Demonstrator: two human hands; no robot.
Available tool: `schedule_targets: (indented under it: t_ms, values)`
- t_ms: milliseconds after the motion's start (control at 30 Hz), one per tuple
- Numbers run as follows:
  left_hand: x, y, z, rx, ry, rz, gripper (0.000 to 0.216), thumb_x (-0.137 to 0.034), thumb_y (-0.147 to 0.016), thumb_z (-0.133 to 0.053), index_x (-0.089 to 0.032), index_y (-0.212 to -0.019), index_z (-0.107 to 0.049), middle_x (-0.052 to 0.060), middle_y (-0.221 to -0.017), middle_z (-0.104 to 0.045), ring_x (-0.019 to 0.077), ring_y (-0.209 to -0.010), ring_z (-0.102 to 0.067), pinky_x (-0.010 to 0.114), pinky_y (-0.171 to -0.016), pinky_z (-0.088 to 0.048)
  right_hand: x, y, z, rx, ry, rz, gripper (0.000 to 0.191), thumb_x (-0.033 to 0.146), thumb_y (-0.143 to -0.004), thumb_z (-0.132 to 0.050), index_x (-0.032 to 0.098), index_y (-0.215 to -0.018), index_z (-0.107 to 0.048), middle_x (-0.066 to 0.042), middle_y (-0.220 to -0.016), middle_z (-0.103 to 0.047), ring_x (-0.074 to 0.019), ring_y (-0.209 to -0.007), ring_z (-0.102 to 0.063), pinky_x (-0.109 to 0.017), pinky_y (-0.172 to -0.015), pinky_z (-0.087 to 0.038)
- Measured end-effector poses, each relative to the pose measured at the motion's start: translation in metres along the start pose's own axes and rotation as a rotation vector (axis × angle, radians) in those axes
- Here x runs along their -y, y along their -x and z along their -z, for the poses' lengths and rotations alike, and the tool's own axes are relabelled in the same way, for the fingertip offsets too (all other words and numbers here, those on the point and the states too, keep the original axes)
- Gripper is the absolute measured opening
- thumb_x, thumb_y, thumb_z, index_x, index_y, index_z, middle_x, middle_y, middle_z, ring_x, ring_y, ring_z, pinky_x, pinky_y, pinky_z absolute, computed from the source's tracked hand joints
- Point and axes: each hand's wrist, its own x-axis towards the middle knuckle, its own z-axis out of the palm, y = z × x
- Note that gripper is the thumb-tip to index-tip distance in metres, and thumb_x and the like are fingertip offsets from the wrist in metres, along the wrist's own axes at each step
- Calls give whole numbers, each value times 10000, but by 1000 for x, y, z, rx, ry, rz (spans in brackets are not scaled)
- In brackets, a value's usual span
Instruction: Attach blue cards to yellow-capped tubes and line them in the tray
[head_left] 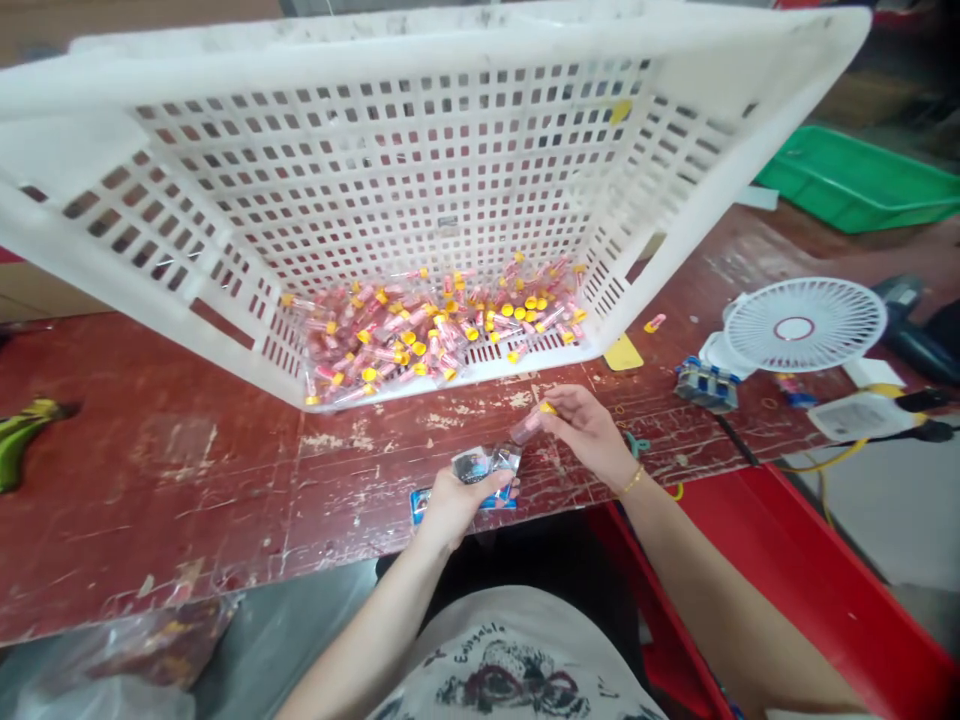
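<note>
My left hand (459, 502) is closed on a clear plastic bag (504, 462) with dark and pale printing, just above the table's front edge. Under that hand lies a flat blue packet (422, 500), partly covered by my fingers. To the right, my right hand (589, 428) pinches a small clear tube with a yellow cap (531, 422), its contents pinkish. The tube's lower end is close to the bag; I cannot tell whether they touch. Beyond both hands, a white plastic crate (405, 125) tilts toward me, with many yellow-capped tubes (420, 335) heaped along its lower side.
On the right are a loose tube (655, 323), a yellow card (623, 352), a clear-and-blue pack (706, 384), a white fan (802, 325), a power strip (862, 415) and a green tray (862, 180). Green bananas (22, 440) lie left. A red bin (795, 570) stands below right.
</note>
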Motion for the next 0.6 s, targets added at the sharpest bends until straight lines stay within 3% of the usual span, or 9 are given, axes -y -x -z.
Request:
schedule_targets:
  t_ms: [100,233,367,500,600]
  values:
    - [5,-3,0,12,-42,-22,245,-261,-626,-820,-90,-770,-719,59,-664,-689,141,-578,-613,253,-583,-494,19,11,6,30,-82,40,271,349,-765,-697,223,-915,-509,-18,-861,-640,-150,-799,-641,-312,-747,-537]
    - [10,-4,2,-49,-63,5,303,-273,-584,-844,-102,-805,-727,56,-703,-705,156,-617,-637,273,-625,-518,42,10,5,48,112,193,157,295,-812,-654,214,-863,-528,-33,-890,-629,-149,-791,-625,-295,-708,-525]
    - [6,-1,-1,-47,-79,50,302,-311,-596,-838,-105,-777,-712,52,-661,-701,158,-600,-646,267,-611,-526,63,9,3,151,326,348,74,251,-840,-606,208,-842,-546,-37,-901,-623,-136,-744,-590,-278,-647,-488]
    - [-1,4,-7,-10,22,178,358,-370,-642,-802,-104,-863,-709,102,-770,-730,203,-704,-684,285,-620,-540,71,10,2,154,361,392,61,221,-843,-589,202,-833,-532,-38,-891,-610,-127,-722,-571,-277,-648,-477]
    - [-1,4,-8,-2,39,158,362,-307,-561,-855,-93,-815,-711,80,-710,-718,175,-632,-668,262,-594,-528,73,13,3,140,354,392,64,212,-841,-590,203,-827,-528,-39,-876,-607,-134,-733,-573,-284,-656,-481]
